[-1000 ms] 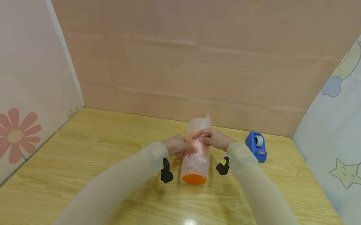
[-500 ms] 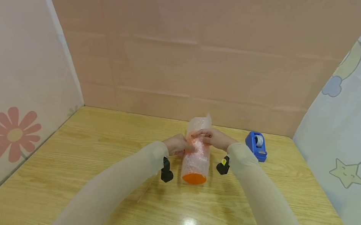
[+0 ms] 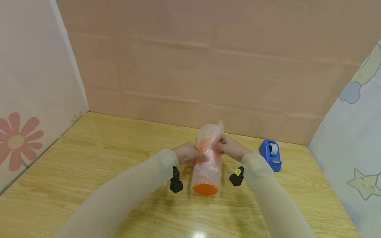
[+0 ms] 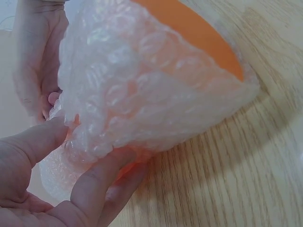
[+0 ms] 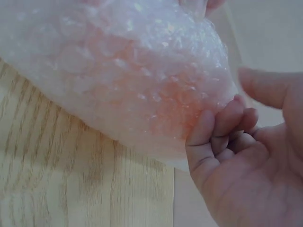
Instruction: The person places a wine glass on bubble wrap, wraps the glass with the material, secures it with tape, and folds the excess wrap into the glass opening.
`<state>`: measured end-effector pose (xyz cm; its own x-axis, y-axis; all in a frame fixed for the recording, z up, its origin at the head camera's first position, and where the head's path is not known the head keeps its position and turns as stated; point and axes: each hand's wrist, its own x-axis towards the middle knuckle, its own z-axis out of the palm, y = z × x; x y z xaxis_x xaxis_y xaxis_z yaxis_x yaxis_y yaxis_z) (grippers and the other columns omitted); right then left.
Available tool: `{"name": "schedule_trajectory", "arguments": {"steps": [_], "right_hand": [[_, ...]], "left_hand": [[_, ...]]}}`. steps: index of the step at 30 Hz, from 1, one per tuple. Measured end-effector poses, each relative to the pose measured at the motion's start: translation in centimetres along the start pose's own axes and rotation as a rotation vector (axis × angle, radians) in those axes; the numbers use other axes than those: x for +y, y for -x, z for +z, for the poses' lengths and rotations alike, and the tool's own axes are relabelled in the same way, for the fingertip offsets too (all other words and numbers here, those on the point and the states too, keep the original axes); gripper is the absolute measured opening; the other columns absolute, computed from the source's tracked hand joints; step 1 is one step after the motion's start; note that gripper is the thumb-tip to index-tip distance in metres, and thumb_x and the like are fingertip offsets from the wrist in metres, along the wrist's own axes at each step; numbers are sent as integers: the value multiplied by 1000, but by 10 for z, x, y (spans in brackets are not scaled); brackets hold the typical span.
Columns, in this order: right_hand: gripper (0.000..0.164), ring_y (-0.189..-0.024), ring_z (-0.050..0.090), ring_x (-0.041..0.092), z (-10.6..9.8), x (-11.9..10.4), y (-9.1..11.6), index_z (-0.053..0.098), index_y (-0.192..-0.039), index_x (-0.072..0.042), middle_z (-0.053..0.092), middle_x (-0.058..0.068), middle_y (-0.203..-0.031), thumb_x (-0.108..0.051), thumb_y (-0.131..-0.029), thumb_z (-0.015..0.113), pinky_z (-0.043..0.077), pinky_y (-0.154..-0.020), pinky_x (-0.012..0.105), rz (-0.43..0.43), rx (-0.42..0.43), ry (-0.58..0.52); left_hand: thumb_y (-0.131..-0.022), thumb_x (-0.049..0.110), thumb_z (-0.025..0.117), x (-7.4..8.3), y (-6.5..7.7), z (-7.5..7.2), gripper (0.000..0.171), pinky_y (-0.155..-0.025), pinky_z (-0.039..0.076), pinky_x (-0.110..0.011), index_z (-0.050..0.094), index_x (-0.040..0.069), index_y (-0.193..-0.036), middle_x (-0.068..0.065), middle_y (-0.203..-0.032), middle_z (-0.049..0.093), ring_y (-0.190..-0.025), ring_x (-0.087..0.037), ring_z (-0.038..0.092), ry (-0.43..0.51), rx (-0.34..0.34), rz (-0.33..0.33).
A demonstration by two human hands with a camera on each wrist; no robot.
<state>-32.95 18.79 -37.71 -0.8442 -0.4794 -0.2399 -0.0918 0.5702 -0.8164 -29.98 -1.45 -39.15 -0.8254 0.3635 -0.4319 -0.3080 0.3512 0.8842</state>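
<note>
A roll of bubble wrap (image 3: 207,173) lies on the table around an orange object; its round orange end (image 3: 205,189) faces me. What kind of object sits inside cannot be told. My left hand (image 3: 186,153) grips the roll from the left side, thumb on the wrap and fingers curled round its underside, as the left wrist view shows. At the right side is my right hand (image 3: 229,146). In the right wrist view its fingers (image 5: 202,130) are loosely bent and touch the bubble wrap (image 5: 118,90), while the thumb (image 5: 262,87) stands apart from it.
A blue tape dispenser (image 3: 270,155) with a roll of clear tape stands to the right, past the right hand. The wooden table (image 3: 122,138) ends at a pinkish-brown backdrop (image 3: 168,71). Printed side panels border it left and right.
My right hand has drawn its fingers back from the top of the roll to its right side and bent them. The left hand and the roll stay in place.
</note>
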Motion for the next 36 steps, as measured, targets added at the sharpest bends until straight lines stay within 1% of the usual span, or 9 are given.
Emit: {"name": "schedule_trajectory", "arguments": {"steps": [4, 9, 13, 22, 27, 30, 32, 34, 36], "right_hand": [[19, -90, 48, 19, 1, 0, -2, 40, -98, -3, 44, 6, -92, -21, -102, 46, 46, -94, 40, 42, 43, -55], [13, -88, 48, 19, 1, 1, -5, 42, -98, -2, 45, 6, -92, -13, -100, 47, 46, -88, 36, 49, 65, -79], [10, -90, 45, 21, -1, 4, -6, 39, -100, -1, 40, 8, -93, -11, -100, 43, 44, -89, 39, 38, 37, -107], [20, -103, 49, 24, -4, 13, -6, 40, -110, 0, 45, 11, -107, -11, -97, 51, 45, -94, 34, 7, -8, -168], [20, -103, 49, 23, -7, 18, -6, 38, -114, 1, 44, 12, -113, -6, -97, 48, 45, -93, 31, -14, -43, -222], [17, -99, 49, 20, -8, 21, -4, 38, -114, 1, 44, 10, -111, -4, -99, 46, 47, -89, 27, -18, -54, -293], [12, -92, 47, 18, -9, 22, -2, 36, -109, 0, 41, 9, -106, -3, -100, 43, 48, -86, 26, 0, -49, -360], [15, -89, 45, 18, -11, 21, 2, 31, -108, -2, 36, 9, -105, -7, -101, 44, 48, -88, 29, 55, -31, -401], [35, -95, 47, 21, -13, 24, 4, 28, -118, 2, 36, 14, -112, -17, -100, 52, 49, -94, 34, 156, -12, -436]], "left_hand": [[-88, 13, 71, 0, 1, 0, 30, -87, 55, -37, 61, -4, -110, -14, -106, 68, -86, -19, 67, -3, -3, 7], [-88, 12, 70, 1, 1, 0, 29, -89, 55, -38, 61, -5, -111, -15, -108, 68, -89, -21, 67, 9, -10, 9], [-89, 10, 70, 0, -1, -1, 29, -89, 55, -38, 61, -5, -112, -14, -107, 67, -91, -22, 68, 25, -15, 13], [-88, 12, 71, -2, -2, -2, 26, -85, 56, -35, 63, -4, -107, -12, -102, 68, -85, -19, 66, 15, -11, 7], [-88, 12, 71, -2, -2, -2, 29, -89, 55, -38, 61, -5, -109, -13, -105, 67, -87, -20, 66, 13, -19, 11], [-88, 11, 70, -2, -2, -1, 30, -91, 54, -40, 61, -6, -111, -15, -107, 67, -90, -22, 67, 20, -23, 12], [-88, 11, 70, -3, -2, -1, 30, -91, 54, -40, 61, -6, -112, -15, -107, 67, -91, -23, 67, 24, -22, 12], [-89, 11, 70, -3, -2, -2, 31, -91, 54, -41, 61, -6, -112, -15, -108, 67, -91, -23, 67, 26, -22, 12], [-89, 11, 70, -4, -2, -2, 31, -90, 54, -41, 60, -6, -114, -15, -108, 67, -92, -24, 67, 25, -23, 17]]}}
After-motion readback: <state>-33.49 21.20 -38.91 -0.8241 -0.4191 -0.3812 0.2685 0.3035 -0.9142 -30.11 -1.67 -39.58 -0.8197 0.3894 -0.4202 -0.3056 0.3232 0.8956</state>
